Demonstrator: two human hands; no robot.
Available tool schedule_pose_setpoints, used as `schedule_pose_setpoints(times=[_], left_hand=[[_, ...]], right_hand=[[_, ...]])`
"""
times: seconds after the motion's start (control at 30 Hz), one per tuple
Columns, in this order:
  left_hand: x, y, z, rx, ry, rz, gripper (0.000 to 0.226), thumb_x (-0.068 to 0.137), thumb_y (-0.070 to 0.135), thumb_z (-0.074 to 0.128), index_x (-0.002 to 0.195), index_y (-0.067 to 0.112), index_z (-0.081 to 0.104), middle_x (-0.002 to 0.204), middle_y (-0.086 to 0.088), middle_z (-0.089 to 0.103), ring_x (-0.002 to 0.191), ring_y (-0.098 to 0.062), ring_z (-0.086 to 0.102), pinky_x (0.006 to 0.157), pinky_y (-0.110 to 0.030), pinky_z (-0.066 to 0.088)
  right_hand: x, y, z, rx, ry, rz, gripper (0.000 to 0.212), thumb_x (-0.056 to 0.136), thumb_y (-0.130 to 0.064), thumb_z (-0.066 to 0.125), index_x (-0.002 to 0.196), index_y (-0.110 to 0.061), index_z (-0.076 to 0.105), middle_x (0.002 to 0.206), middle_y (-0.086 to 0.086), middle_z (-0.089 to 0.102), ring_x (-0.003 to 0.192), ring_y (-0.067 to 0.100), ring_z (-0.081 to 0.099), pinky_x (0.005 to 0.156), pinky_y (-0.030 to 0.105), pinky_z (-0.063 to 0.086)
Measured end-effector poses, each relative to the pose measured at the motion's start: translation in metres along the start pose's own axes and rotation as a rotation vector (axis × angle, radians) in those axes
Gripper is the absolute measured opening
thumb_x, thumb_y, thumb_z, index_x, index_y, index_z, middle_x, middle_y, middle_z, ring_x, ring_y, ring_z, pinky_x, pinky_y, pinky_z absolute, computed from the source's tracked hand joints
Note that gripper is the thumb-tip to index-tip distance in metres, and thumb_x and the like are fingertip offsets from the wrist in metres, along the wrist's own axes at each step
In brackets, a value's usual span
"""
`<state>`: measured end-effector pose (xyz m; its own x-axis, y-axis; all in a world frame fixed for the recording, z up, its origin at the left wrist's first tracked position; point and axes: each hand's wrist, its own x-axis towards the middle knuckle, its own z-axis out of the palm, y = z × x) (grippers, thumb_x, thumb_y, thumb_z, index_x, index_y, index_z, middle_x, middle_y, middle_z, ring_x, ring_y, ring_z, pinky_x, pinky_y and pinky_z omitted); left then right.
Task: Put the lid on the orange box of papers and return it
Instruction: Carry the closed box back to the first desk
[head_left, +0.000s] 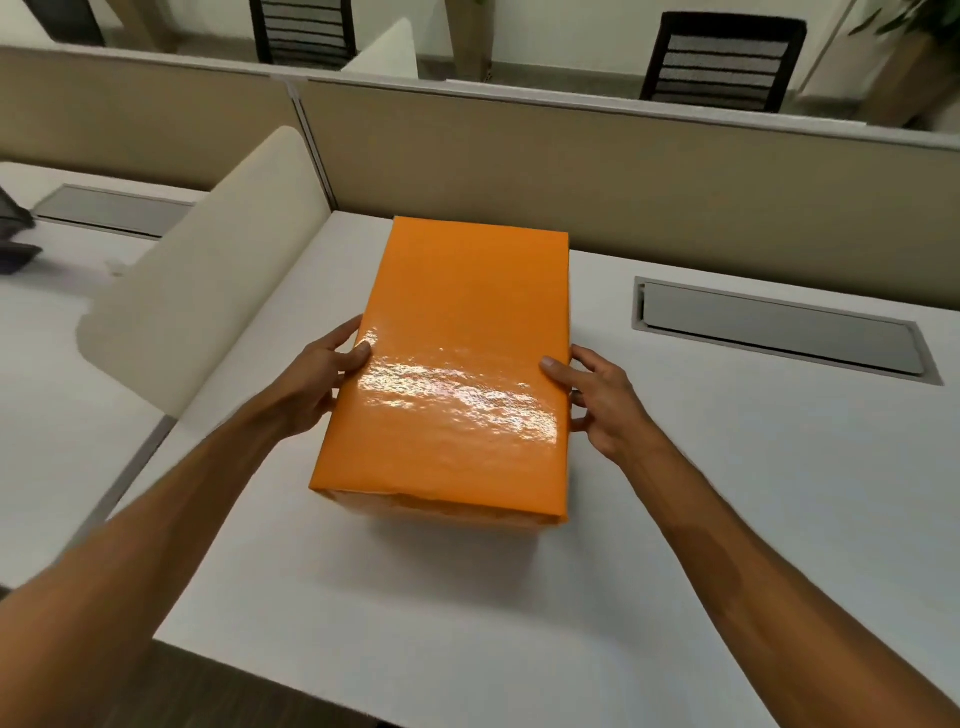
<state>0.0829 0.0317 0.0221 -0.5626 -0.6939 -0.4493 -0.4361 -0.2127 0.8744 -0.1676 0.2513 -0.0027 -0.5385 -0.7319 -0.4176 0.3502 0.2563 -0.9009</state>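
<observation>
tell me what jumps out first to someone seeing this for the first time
The glossy orange box dominates, lid on, lying mid-desk on the white desk. Both hands grip its long sides: left hand and right hand. Behind it runs a beige partition.

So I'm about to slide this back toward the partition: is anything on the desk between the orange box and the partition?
Nothing visible. The orange box, lid on, sits between the left hand and right hand; the bare white desk behind it runs clear to the partition.
</observation>
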Motion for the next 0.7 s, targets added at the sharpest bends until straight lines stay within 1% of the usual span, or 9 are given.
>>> schedule_pose_setpoints(times=[0.13,0.2,0.27,0.33,0.4,0.5,0.53,0.6,0.7], left_hand=[[0.035,0.011,-0.049,0.028,0.008,0.012,0.051,0.101,0.031,0.049,0.149,0.041,0.037,0.129,0.002,0.062,0.108,-0.024,0.063,0.083,-0.049,0.055],[0.054,0.017,-0.072,0.03,0.016,0.016,0.05,0.101,0.031,0.049,0.149,0.039,0.037,0.126,0.002,0.062,0.106,-0.024,0.064,0.081,-0.047,0.055],[0.074,0.023,-0.093,0.02,0.035,0.007,0.05,0.102,0.028,0.048,0.149,0.038,0.037,0.125,0.001,0.062,0.108,-0.026,0.062,0.09,-0.052,0.052],[0.093,0.029,-0.114,0.019,0.047,-0.012,0.05,0.102,0.026,0.046,0.15,0.036,0.036,0.129,-0.002,0.059,0.109,-0.027,0.06,0.1,-0.057,0.046],[0.112,0.035,-0.134,0.023,0.044,-0.031,0.05,0.103,0.025,0.045,0.151,0.034,0.036,0.134,-0.004,0.058,0.111,-0.029,0.059,0.104,-0.058,0.044],[0.138,0.043,-0.159,0.05,0.019,-0.045,0.05,0.104,0.028,0.043,0.153,0.032,0.033,0.143,-0.006,0.053,0.125,-0.034,0.053,0.109,-0.061,0.038],[0.146,0.045,-0.167,0.058,0.015,-0.05,0.05,0.104,0.028,0.043,0.153,0.031,0.033,0.145,-0.006,0.052,0.126,-0.034,0.051,0.11,-0.061,0.037],[0.161,0.047,-0.178,0.063,0.015,-0.063,0.05,0.104,0.028,0.043,0.153,0.031,0.032,0.146,-0.005,0.05,0.124,-0.032,0.05,0.109,-0.059,0.037],[0.179,0.049,-0.193,0.07,0.012,-0.076,0.05,0.104,0.028,0.043,0.153,0.031,0.033,0.145,-0.006,0.05,0.118,-0.03,0.049,0.102,-0.055,0.04]], right_hand=[[0.032,-0.01,0.048,0.028,0.029,0.0,0.055,0.08,-0.033,0.08,0.13,-0.029,0.059,0.113,0.0,0.072,0.102,0.025,0.068,0.074,0.044,0.052],[0.051,-0.016,0.071,0.032,0.038,-0.007,0.054,0.079,-0.033,0.079,0.129,-0.029,0.059,0.113,-0.001,0.072,0.102,0.025,0.068,0.073,0.043,0.052],[0.071,-0.021,0.094,0.022,0.045,-0.017,0.053,0.079,-0.035,0.079,0.128,-0.031,0.058,0.113,-0.002,0.072,0.101,0.025,0.068,0.072,0.044,0.053],[0.09,-0.025,0.117,0.021,0.049,-0.017,0.05,0.079,-0.036,0.079,0.125,-0.033,0.058,0.112,-0.003,0.071,0.101,0.024,0.067,0.072,0.044,0.053],[0.108,-0.027,0.137,0.025,0.05,-0.009,0.048,0.079,-0.037,0.079,0.123,-0.033,0.058,0.114,-0.003,0.069,0.103,0.024,0.066,0.072,0.045,0.053],[0.132,-0.03,0.163,0.025,0.048,0.003,0.049,0.08,-0.038,0.079,0.124,-0.031,0.059,0.118,-0.001,0.069,0.106,0.026,0.064,0.077,0.048,0.052],[0.139,-0.031,0.17,0.023,0.048,0.006,0.048,0.08,-0.038,0.079,0.123,-0.032,0.06,0.118,-0.001,0.069,0.106,0.026,0.064,0.078,0.049,0.052],[0.153,-0.034,0.182,0.014,0.05,0.014,0.051,0.08,-0.038,0.079,0.126,-0.03,0.059,0.118,-0.001,0.068,0.107,0.026,0.064,0.077,0.048,0.05],[0.171,-0.036,0.196,0.001,0.056,0.021,0.053,0.082,-0.039,0.077,0.13,-0.028,0.057,0.119,-0.001,0.068,0.105,0.025,0.064,0.076,0.048,0.05]])
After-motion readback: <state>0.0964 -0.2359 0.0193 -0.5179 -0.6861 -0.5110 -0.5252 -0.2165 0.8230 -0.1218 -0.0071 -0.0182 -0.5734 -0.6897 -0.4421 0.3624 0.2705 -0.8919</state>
